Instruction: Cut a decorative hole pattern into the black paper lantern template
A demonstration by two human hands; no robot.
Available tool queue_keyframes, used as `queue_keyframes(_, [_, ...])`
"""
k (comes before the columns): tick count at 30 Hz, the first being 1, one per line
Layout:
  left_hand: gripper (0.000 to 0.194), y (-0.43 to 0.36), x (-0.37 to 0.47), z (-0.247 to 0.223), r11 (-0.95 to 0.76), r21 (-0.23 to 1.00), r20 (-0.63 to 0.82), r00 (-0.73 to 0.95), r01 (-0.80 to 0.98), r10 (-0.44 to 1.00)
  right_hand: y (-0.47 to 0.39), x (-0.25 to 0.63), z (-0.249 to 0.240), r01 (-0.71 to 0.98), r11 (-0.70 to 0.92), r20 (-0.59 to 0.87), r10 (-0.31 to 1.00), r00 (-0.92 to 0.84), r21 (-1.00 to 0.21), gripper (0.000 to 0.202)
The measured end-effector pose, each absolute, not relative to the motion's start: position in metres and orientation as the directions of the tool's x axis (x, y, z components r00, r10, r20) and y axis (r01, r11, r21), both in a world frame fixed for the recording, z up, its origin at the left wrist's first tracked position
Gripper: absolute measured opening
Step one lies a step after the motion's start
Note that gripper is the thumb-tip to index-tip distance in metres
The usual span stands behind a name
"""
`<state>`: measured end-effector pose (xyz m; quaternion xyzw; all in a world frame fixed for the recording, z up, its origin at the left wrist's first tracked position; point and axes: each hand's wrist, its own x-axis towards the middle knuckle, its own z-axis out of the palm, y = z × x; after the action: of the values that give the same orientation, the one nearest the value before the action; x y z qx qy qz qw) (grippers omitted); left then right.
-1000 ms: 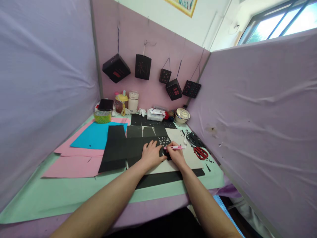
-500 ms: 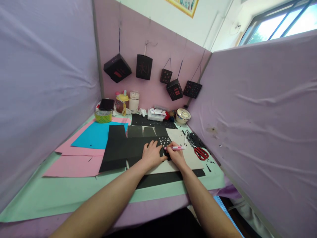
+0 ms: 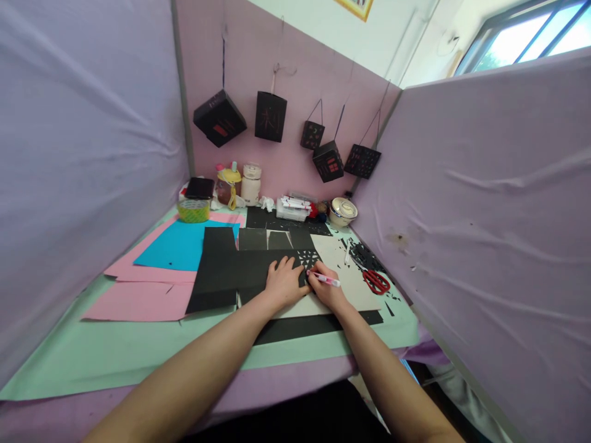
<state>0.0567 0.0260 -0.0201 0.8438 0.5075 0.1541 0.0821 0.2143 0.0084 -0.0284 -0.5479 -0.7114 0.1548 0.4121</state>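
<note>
My left hand point(image 3: 285, 284) lies flat on a black sheet of card point(image 3: 249, 269), its fingers spread. Just to its right, my right hand point(image 3: 327, 288) is closed round a pink and white pen-like tool point(image 3: 325, 279), whose tip is at the right part of the card. Small white cut-out shapes point(image 3: 308, 258) show there, above both hands. Under the card lies a pale board point(image 3: 355, 289), with a black strip point(image 3: 295, 329) along its near edge.
Red-handled scissors point(image 3: 376, 282) and black scraps point(image 3: 364, 255) lie at the right. Pink paper point(image 3: 138, 301), blue paper point(image 3: 175, 246) and a tape roll point(image 3: 194, 211) are at the left. Behind stand a white jar point(image 3: 251, 184), a plastic box point(image 3: 293, 209) and a lidded bowl point(image 3: 343, 212).
The tool in my right hand has tilted, its back end now lower and nearer to me. My left hand stays on the card. The whole view has shifted slightly.
</note>
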Motion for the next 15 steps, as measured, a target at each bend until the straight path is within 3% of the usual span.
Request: queue_keyframes(15, [0.065, 0.0292, 0.0563, -0.0208, -0.483, 0.306, 0.130, 0.467, 0.820, 0.875, 0.0093, 0.2201, -0.0315, 0.637, 0.366, 0.405, 0.910, -0.091, -0.679, 0.019])
